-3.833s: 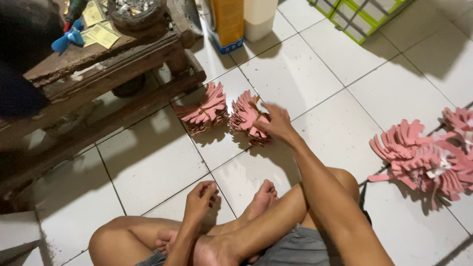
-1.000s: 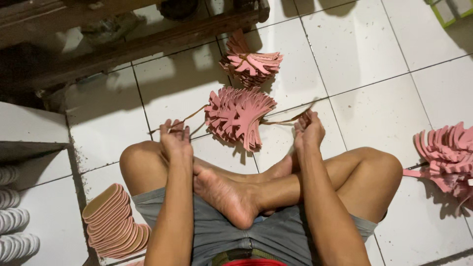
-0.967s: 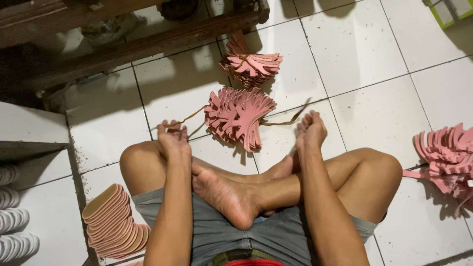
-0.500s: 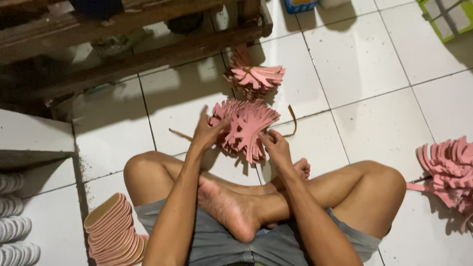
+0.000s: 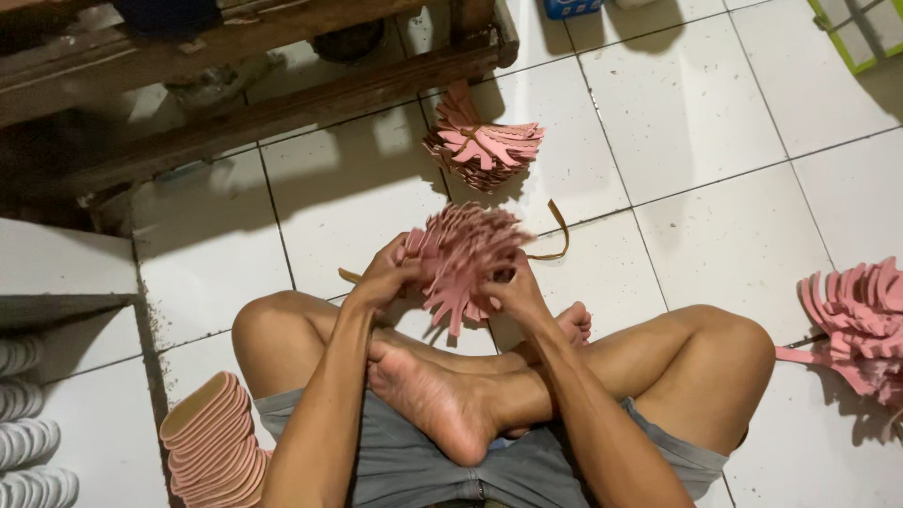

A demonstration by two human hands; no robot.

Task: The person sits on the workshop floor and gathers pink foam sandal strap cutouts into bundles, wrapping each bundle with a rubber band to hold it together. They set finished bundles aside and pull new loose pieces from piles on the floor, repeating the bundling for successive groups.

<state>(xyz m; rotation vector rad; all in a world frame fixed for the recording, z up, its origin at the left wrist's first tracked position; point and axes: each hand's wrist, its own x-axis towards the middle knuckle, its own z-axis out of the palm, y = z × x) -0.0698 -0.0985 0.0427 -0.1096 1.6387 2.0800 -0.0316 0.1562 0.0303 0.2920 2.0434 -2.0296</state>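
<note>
I sit cross-legged on a white tiled floor. My left hand (image 5: 384, 275) and my right hand (image 5: 513, 290) both grip a bundle of pink sandal straps (image 5: 463, 259), lifted just above the floor in front of my feet. A thin brown tie strip (image 5: 559, 237) trails from the bundle to the right. A second tied bundle of pink straps (image 5: 482, 148) lies on the floor farther ahead.
A low wooden bench (image 5: 254, 85) crosses the top left. More pink straps (image 5: 858, 325) are heaped at the right edge. A stack of pink soles (image 5: 212, 442) leans by my left thigh. White soles (image 5: 28, 442) lie at the far left.
Both hands came in from the floor at either side of the bundle, closed on it and lifted it toward me. The view tilted down from the bench.
</note>
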